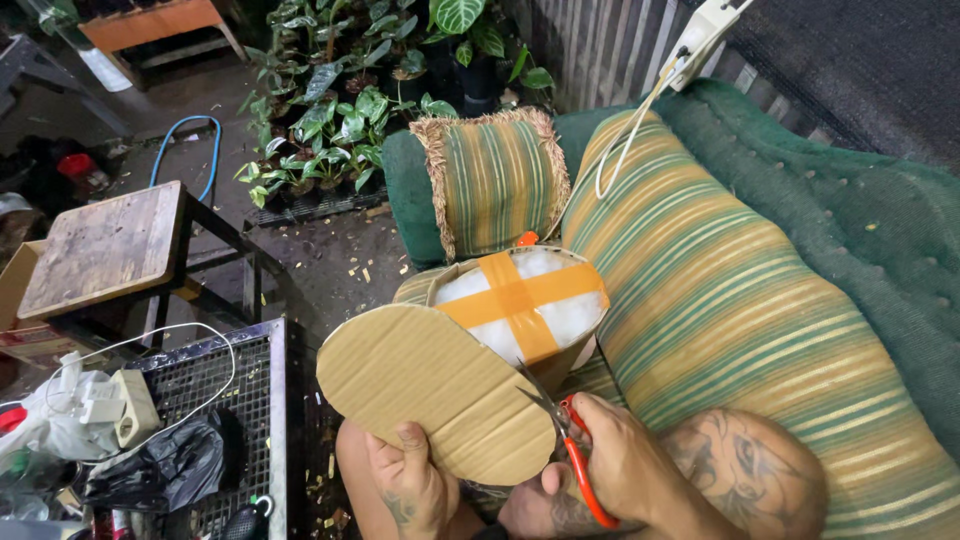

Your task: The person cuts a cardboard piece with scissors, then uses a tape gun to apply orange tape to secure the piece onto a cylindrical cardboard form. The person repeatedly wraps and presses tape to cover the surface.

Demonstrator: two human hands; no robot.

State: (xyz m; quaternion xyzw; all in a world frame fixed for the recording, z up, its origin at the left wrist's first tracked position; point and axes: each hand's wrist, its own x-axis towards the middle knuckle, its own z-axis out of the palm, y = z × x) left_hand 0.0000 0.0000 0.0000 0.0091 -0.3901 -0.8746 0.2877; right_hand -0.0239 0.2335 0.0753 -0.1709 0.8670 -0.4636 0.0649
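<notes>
While I sit on the striped sofa (720, 300):
Left hand (412, 480): pinching the oval cardboard piece (435, 390) at its lower edge.
Right hand (625, 465): closed around orange-handled scissors (570, 440), blades at the cardboard's edge.

Your left hand (410, 480) is low in the middle, near your bare knee. Its back faces up, and you can see a dark tattoo on it. The thumb points up and presses flat, while the other fingers are tucked out of sight underneath, so it is pinching something.

Your right hand (615, 455) is just beside it, a bit to the right. Its fingers are curled tight in a squeezing grip, knuckles up. Your right forearm goes off to the lower right and has a big tattoo on it. Both wrists are close together.
</notes>
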